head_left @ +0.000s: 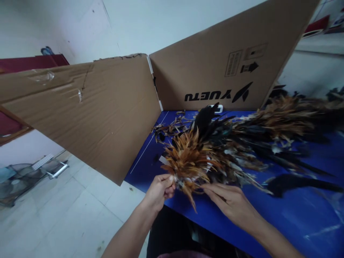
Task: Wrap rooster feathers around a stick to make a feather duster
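A bushy bundle of orange-brown feathers (188,154) stands over the near edge of the blue table. At the bundle's lower left, my left hand (161,190) is closed in a pinch on its pale base. My right hand (231,204) is at the lower right of the bundle, its thumb and fingers pressed together at the tip of a thin brown feather. Behind and to the right lie loose dark and brown feathers (242,161), with long black ones (301,181) further right.
Two cardboard panels (115,118) (209,71) stand upright along the table's left and back sides. A larger feather pile (290,118) covers the back right of the blue table (290,222). Feather scraps (174,125) lie near the panel corner. A folded metal-framed item (29,175) rests on the floor.
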Motion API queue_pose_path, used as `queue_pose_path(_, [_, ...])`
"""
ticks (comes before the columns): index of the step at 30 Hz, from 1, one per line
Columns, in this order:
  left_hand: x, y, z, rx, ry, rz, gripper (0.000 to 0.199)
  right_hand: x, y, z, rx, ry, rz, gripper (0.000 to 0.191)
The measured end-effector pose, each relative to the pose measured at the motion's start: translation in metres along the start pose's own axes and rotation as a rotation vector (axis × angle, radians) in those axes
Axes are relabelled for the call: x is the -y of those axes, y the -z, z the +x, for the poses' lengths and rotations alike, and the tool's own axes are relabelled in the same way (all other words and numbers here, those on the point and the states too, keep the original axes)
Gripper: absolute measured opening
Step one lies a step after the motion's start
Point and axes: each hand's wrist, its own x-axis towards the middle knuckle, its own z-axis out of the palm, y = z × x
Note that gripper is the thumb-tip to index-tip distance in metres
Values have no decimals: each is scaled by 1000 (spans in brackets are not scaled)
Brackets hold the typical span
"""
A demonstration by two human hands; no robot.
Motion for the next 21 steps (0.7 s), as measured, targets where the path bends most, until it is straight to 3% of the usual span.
queue_pose_path(4, [4, -1, 6, -22, 42, -72, 35, 12, -21, -14, -6, 139, -91, 26])
queue_pose_path(7, [10, -5, 8, -27, 45, -49, 37, 27, -37, -20, -79, 189, -147, 29])
queue_pose_path(13, [22, -13, 1, -40, -129, 135, 41, 44, -48, -19, -191, 123, -107, 25])
queue_pose_path(16, [26, -17, -2, -79, -187, 204, 42, 44, -50, -19, -193, 87, -73, 19])
queue_pose_path(21, [35, -24, -2, -142, -260, 309, 41, 40, -57, -19, -343, 14, -59, 12])
